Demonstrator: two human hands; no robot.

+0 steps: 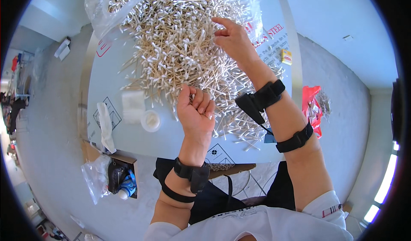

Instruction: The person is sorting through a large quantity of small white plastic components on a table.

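Observation:
A large heap of cotton swabs (171, 40) with wooden sticks and white tips covers much of the table. My left hand (195, 108) is palm up at the heap's near edge, its fingers curled in. White tips show at these fingers, though most of what lies inside is hidden. Farther off and to the right, my right hand (233, 37) hovers over or touches the heap. Its index finger is stretched out, apart from the bent thumb and other fingers, and nothing shows between them.
Clear plastic bagging (100, 16) edges the heap's far side. At left on the table (167, 144) are a round white container (150, 120), a white packet (133, 107) and a crumpled white strip (106, 127). A small yellow box (286, 57) lies right; a red bag (311, 106) stands beyond.

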